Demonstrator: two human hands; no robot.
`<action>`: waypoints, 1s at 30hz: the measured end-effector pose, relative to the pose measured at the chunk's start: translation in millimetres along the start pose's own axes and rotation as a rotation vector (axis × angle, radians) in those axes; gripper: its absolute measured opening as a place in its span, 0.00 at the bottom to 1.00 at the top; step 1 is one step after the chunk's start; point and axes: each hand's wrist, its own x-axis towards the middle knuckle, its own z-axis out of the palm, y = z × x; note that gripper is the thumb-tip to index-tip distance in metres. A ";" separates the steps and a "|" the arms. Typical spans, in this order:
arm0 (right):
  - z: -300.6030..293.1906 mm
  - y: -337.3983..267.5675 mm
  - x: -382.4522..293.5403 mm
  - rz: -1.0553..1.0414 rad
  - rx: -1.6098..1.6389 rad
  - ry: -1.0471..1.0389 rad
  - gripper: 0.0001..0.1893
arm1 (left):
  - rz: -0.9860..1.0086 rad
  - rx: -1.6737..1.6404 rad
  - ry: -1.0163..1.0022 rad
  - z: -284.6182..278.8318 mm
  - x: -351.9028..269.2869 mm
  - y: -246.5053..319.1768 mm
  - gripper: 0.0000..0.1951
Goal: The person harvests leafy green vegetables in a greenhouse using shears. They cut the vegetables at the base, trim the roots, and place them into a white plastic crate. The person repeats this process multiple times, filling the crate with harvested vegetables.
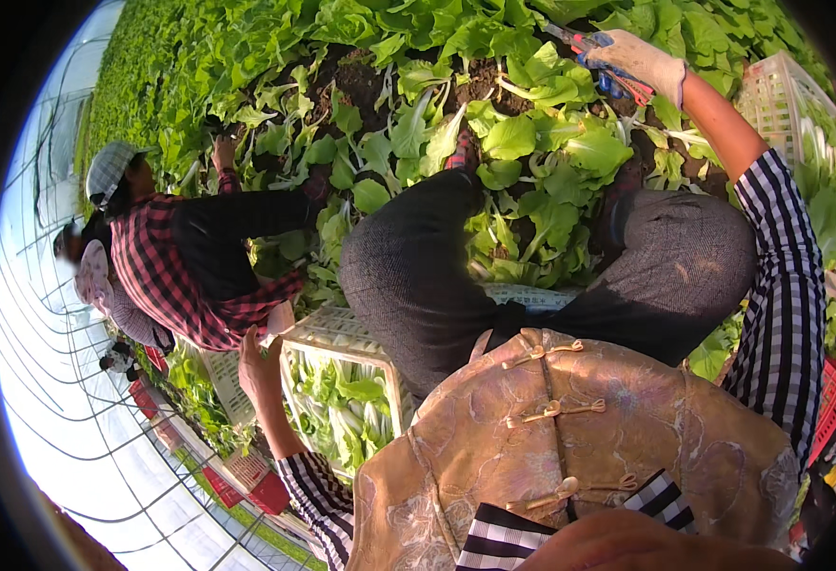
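My right hand, in a pale work glove with blue on the fingers, holds red-handled shears at the upper right. Their blades point left, over the leaves. Below them, loose leafy greens with pale stalks lie on the soil between and beyond my knees. My bare left hand is at the lower left, thumb and fingers apart, by the corner of a white plastic crate. I cannot tell whether it touches the rim. Pale-stalked greens fill that crate.
A co-worker in a red checked shirt crouches close on my left, one hand among the plants. More people are behind. Another white crate with greens stands right. Standing greens grow ahead. Red crates lie farther off.
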 end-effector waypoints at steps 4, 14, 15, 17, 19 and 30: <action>93.4 72.8 14.9 0.505 0.329 -0.228 0.07 | 0.561 -0.189 0.050 9.2 123.0 186.6 0.23; 253.0 116.9 41.0 0.307 0.225 -0.021 0.11 | 1.396 -0.268 -0.083 115.2 224.9 554.9 0.23; 261.3 108.3 45.2 0.242 0.056 -0.044 0.11 | 1.445 -0.288 -0.062 124.4 228.2 570.2 0.26; 265.0 87.1 48.6 0.122 0.215 0.156 0.12 | 1.480 -0.149 -0.177 144.9 226.3 593.4 0.43; 255.7 59.7 34.2 -0.017 -0.320 -0.322 0.15 | 1.348 0.087 -0.359 169.9 218.4 611.3 0.49; 225.6 -5.1 37.1 0.519 0.741 -0.602 0.18 | 1.803 -0.179 -0.339 229.8 201.6 530.6 0.09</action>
